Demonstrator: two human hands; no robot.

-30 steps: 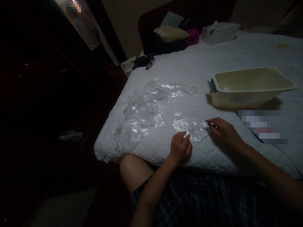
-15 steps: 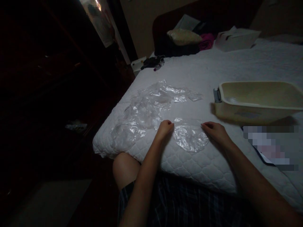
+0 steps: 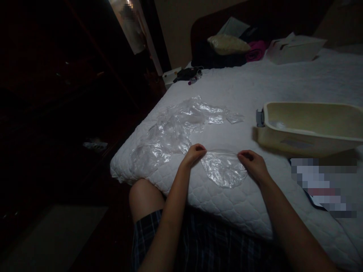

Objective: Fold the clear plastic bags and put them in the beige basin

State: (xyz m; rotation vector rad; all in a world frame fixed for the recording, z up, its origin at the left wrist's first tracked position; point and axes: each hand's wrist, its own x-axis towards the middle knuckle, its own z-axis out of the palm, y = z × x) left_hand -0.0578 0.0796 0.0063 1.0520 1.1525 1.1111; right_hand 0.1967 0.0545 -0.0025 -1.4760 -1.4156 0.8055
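Note:
A clear plastic bag is stretched by its top edge between my two hands, over the near edge of the bed. My left hand pinches the left end of that edge. The right end is pinched between thumb and fingers of my right hand. The crinkled body of the bag spreads toward me on the quilted white cover. To the left, a loose spread of several clear plastic bags lies flat on the bed, overlapping so that single ones are hard to make out.
A cream plastic bin with a grey latch stands right of my hands. Near it lies a blurred flat item. Farther back are a white box, a pillow and a pink cloth. A person stands in the doorway.
The top edge of the bag has come slightly toward me and now looks straighter and folded over, both hands still pinching it. The view has shifted a little.

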